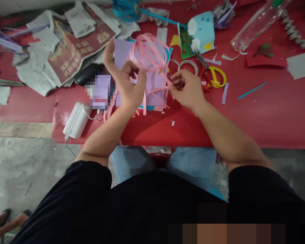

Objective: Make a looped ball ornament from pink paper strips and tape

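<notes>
A round ball of looped pink paper strips [147, 51] on a stem tilts over a stack of coloured paper, with a small yellow band where the loops meet the stem. My right hand [189, 89] pinches the pink stem below that band. Left of the loops is my left hand [129, 81], its index finger raised and its thumb apart, with no grip visible on the ball. Beneath both lie lilac sheets [155, 79], with loose pink strips hanging near the left hand.
Yellow-and-red scissors [217, 77] and a tape roll [189, 64] lie right of centre. Newspaper [73, 54], a phone [101, 89] and a white power bank [76, 120] are at left. Behind are a painted card [207, 32], a blue paper-strip ball [125, 10] and a clear bottle [254, 25].
</notes>
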Tool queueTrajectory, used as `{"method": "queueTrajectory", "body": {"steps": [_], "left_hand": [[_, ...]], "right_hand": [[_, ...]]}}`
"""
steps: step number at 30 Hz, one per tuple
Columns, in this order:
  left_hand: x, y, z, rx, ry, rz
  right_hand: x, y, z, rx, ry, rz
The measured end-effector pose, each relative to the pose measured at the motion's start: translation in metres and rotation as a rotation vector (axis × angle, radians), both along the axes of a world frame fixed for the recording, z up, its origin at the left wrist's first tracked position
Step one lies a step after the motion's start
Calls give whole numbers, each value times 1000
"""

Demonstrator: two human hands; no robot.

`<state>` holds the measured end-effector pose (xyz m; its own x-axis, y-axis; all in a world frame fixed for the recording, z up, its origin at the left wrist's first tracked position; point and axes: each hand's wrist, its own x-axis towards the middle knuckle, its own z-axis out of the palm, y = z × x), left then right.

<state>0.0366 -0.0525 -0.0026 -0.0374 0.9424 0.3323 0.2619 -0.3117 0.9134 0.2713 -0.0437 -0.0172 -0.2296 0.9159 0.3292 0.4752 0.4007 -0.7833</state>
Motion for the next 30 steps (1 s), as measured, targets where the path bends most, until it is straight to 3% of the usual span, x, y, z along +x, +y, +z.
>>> {"method": "queueTrajectory", "body": {"steps": [3, 5, 8, 11, 13, 15, 20, 23, 30], "left_hand": [[-11, 14, -1, -103, -155, 48], [-19, 23, 2, -211, -363, -32], [-25, 27, 18, -410, -684, -237], [-21, 20, 40, -525, -913, -179], [-16, 14, 50, -500, -890, -106], [-12, 9, 53, -472, -812, -117], [-7, 3, 46, -561, -692, -360], [-1, -1, 39, -615, -589, -434], [12, -2, 17, -526, -357, -565]], "right_hand": [[14, 7, 10, -67, -234, -2], [24, 9, 20, -105, -300, 30], [36, 9, 36, -176, -265, 61], [45, 9, 48, -245, -226, 60], [51, 11, 52, -289, -236, 73], [55, 14, 53, -279, -249, 36], [52, 12, 58, -60, -148, -201], [36, -2, 59, -43, -173, -226], [2, -26, 27, 88, -29, -102]]}}
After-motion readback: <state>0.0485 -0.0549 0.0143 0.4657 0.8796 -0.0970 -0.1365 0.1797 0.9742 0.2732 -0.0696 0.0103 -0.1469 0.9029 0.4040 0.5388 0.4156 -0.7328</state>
